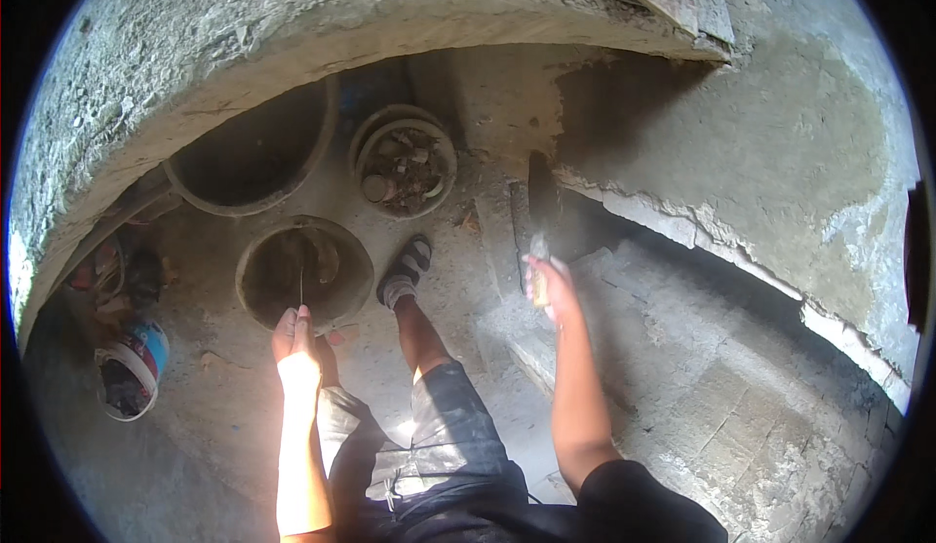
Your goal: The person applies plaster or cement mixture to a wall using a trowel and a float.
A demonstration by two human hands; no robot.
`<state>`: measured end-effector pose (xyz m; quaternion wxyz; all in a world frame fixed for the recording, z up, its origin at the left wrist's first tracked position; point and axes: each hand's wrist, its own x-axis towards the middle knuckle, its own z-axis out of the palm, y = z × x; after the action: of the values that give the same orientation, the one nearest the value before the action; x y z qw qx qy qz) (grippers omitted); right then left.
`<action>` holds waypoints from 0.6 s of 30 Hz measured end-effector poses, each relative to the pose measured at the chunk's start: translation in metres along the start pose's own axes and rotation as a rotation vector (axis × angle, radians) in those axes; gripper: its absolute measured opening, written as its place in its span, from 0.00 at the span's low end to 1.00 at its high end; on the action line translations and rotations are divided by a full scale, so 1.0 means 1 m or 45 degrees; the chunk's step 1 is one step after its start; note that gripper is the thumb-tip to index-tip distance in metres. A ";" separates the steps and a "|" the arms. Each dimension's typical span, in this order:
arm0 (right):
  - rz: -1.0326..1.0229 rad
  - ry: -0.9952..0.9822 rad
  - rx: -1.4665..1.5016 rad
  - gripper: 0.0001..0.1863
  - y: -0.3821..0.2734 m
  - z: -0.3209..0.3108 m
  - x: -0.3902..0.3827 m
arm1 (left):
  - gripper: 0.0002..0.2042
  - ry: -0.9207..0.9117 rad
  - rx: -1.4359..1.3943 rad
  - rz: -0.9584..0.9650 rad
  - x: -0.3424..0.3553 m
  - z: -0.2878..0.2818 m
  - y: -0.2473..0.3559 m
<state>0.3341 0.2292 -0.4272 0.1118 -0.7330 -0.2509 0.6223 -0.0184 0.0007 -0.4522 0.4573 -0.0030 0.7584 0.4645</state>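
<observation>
My right hand point(553, 288) is closed round the yellowish handle of a trowel point(543, 195). Its dark blade points away from me, close to the broken lower edge of a plastered wall point(799, 143). Between the finger and thumb of my left hand point(297, 333) is a thin, straight tool point(301, 278), seen nearly edge-on, so its kind does not show. That tool reaches over a round tub point(255, 311) with greyish material inside, partly in shadow. My hands are well apart.
Behind the tub stand a bucket of rubble point(450, 168) and a large dark basin point(200, 204). A white and blue pail point(146, 348) lies tilted at left. A rough concrete ledge point(195, 46) arches overhead. At right is a cracked masonry step point(721, 397); my sandalled foot point(405, 268) rests mid-floor.
</observation>
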 end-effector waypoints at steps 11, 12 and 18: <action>-0.875 0.421 -1.167 0.26 -0.002 0.023 -0.087 | 0.16 -0.006 -0.200 -0.162 -0.013 0.013 0.022; -1.024 0.551 -1.153 0.27 -0.010 0.018 -0.089 | 0.16 -0.016 -0.201 -0.168 -0.012 0.013 0.023; -1.044 0.817 -0.918 0.22 -0.042 0.004 -0.077 | 0.16 -0.059 -0.245 -0.162 -0.007 0.009 0.022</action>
<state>0.3126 0.2247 -0.3423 0.1566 -0.7191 -0.6592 0.1545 -0.0174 0.0163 -0.4334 0.5006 -0.0843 0.6978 0.5053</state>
